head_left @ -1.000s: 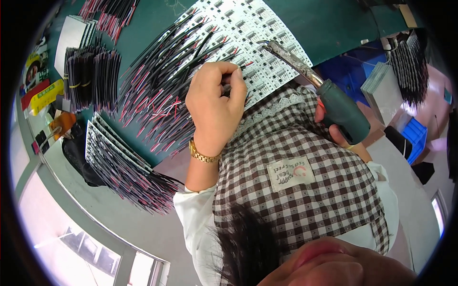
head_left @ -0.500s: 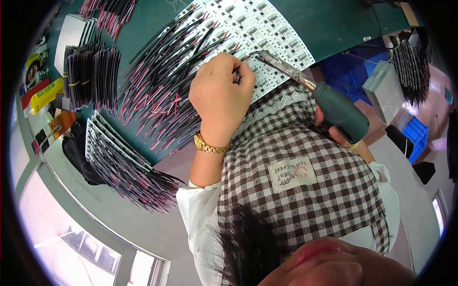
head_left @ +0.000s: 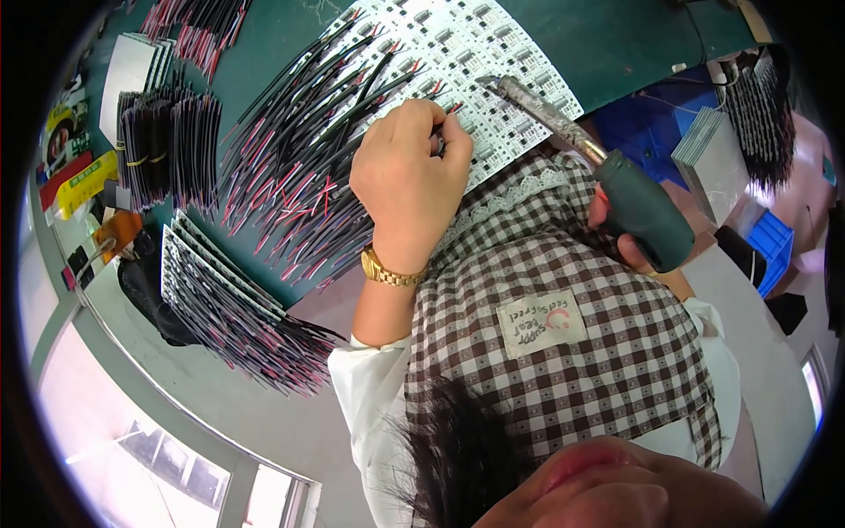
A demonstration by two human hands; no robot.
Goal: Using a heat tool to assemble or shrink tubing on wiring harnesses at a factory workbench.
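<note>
A white circuit board panel [head_left: 506,53] lies on the green table, printed with many repeated small circuits. Rows of thin black, red and white wires [head_left: 299,145] fan leftward across it. My left hand [head_left: 409,180], wearing a gold watch, is closed over the panel's near part, its thumb and forefinger pinching a wire whose end shows just past the fingertips. The dark green handle of a soldering iron [head_left: 647,216] is in the grip of my right hand [head_left: 631,253], mostly hidden behind it. The iron's bent tip is above the panel, apart from the pinched wire.
Bundled black wires [head_left: 167,145] stand at the left beside stacked white panels [head_left: 128,75]. Closer to me, wired panels [head_left: 238,308] overhang the table edge. On the right are another stack of panels [head_left: 709,163], hanging wires [head_left: 761,123] and a blue crate [head_left: 766,251].
The soldering iron has shifted right, its tip lifting away from the wire end by my left fingertips. My left hand stays almost in place, still pinching.
</note>
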